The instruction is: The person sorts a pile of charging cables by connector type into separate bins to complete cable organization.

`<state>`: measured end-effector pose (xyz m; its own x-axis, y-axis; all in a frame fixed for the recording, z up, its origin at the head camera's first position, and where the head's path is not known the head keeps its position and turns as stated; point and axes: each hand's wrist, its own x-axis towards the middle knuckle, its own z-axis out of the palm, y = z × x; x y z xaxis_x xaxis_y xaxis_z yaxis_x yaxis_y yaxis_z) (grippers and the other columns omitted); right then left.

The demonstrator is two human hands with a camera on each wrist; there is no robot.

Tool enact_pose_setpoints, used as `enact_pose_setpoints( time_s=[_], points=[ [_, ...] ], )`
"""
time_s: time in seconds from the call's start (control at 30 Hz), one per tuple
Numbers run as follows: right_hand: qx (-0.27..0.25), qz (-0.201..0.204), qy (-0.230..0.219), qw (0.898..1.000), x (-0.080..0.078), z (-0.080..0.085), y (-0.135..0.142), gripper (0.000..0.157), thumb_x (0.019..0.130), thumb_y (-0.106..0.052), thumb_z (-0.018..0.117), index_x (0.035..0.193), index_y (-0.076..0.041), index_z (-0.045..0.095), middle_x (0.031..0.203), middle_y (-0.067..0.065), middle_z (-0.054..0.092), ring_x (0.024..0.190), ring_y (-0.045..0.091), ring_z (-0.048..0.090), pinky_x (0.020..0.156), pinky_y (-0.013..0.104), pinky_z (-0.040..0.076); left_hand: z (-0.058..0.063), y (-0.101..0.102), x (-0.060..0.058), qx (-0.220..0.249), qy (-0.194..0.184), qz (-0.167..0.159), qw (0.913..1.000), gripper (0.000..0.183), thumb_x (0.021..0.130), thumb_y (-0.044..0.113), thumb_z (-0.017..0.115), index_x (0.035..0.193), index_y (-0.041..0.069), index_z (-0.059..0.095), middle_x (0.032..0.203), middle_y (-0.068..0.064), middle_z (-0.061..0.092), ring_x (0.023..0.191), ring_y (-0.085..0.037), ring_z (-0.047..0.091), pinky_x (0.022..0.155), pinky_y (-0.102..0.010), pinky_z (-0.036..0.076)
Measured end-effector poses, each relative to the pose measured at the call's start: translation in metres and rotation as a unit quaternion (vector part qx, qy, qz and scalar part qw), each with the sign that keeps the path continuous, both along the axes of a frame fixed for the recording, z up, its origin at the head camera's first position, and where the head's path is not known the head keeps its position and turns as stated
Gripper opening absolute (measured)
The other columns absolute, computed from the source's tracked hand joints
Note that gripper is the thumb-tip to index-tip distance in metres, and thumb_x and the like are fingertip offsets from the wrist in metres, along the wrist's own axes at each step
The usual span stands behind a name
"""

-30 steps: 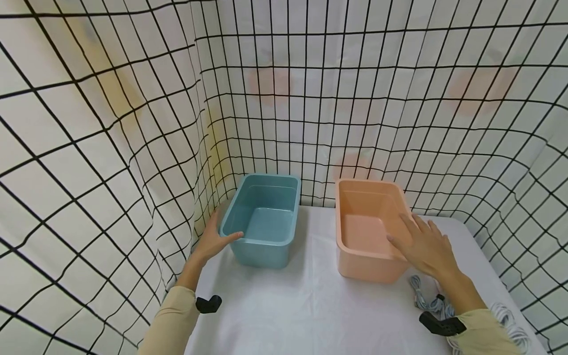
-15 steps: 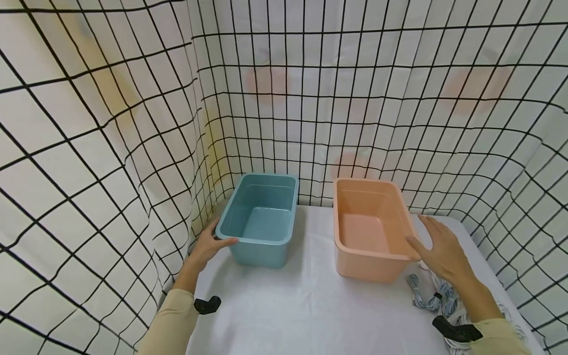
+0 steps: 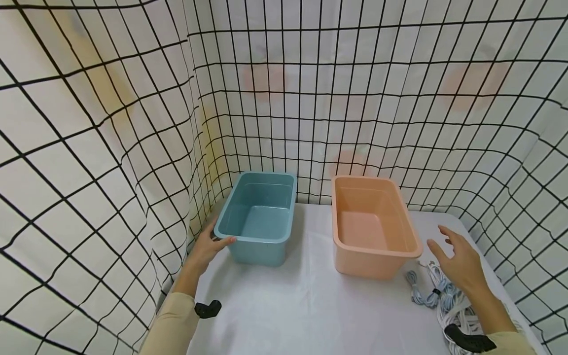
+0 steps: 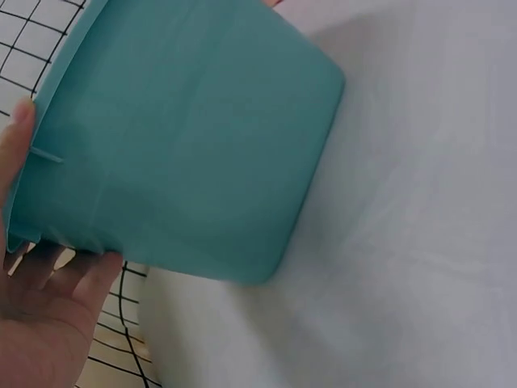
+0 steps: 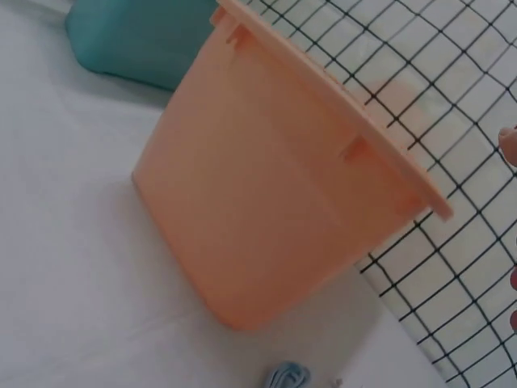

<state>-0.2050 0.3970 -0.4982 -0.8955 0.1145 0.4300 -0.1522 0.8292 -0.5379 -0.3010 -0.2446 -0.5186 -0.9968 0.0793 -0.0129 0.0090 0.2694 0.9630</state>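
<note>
In the head view a teal plastic bin [image 3: 262,246] stands at the left of the white-covered table. My left hand [image 3: 205,250] holds its near left corner, thumb at the front rim and fingers along the left side. The left wrist view shows those fingertips [image 4: 103,267] against the wall of the bin, below the rim. A peach plastic bin [image 3: 368,261] stands to the right. My right hand [image 3: 463,261] is apart from it on the right, fingers loosely bent and holding nothing, above bundled white and light blue cords [image 3: 443,296].
White walls with black grid netting [image 3: 310,98] enclose the table [image 3: 310,305] at the back and both sides. The left netting runs close beside my left forearm. A light blue tied cord [image 3: 414,291] lies near the front right corner of the peach bin.
My right hand has moved off the rim of the peach bin, rightward and over the cords. My left hand has closed in on the corner of the teal bin. Both bins stay put.
</note>
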Motion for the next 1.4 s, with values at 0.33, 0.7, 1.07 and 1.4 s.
enact_pose_setpoints(
  time_s=[0.33, 0.7, 1.07, 1.4],
  points=[
    [-0.013, -0.027, 0.003, 1.000, 0.007, -0.028, 0.016, 0.056, 0.106, -0.027, 0.061, 0.148, 0.007, 0.046, 0.137, 0.034, 0.054, 0.117, 0.052, 0.052, 0.089, 0.064, 0.045, 0.001, 0.000, -0.004, 0.020, 0.009, 0.006, 0.9997, 0.105, 0.090, 0.027, 0.084, 0.168, 0.019, 0.013, 0.164, -0.023, 0.027, 0.148, -0.044, 0.030, 0.112, -0.061, 0.037],
    [0.011, -0.040, -0.094, 0.995, 0.011, -0.070, 0.044, 0.056, 0.107, -0.036, 0.057, 0.139, 0.010, 0.052, 0.130, 0.036, 0.056, 0.111, 0.053, 0.053, 0.080, 0.067, 0.045, 0.003, -0.004, -0.004, 0.025, 0.015, 0.006, 0.9996, 0.104, 0.091, 0.026, 0.084, 0.168, 0.018, 0.014, 0.164, -0.024, 0.027, 0.148, -0.045, 0.030, 0.112, -0.063, 0.036],
    [0.121, 0.010, -0.160, 0.980, 0.007, -0.112, 0.077, 0.058, 0.102, -0.037, 0.066, 0.132, 0.012, 0.057, 0.122, 0.042, 0.059, 0.107, 0.064, 0.056, 0.080, 0.072, 0.049, -0.001, -0.004, -0.003, 0.021, 0.013, 0.000, 0.9997, 0.102, 0.092, 0.021, 0.082, 0.168, 0.015, 0.014, 0.163, -0.025, 0.028, 0.146, -0.047, 0.032, 0.111, -0.064, 0.036],
    [0.077, 0.022, -0.232, 0.969, 0.006, -0.112, 0.087, 0.068, 0.095, -0.048, 0.073, 0.127, 0.011, 0.062, 0.115, 0.035, 0.066, 0.098, 0.054, 0.063, 0.075, 0.062, 0.054, -0.003, -0.001, 0.001, 0.010, 0.018, -0.004, 0.9998, 0.102, 0.092, 0.023, 0.082, 0.168, 0.014, 0.014, 0.162, -0.025, 0.030, 0.145, -0.047, 0.035, 0.111, -0.063, 0.037]
  ],
)
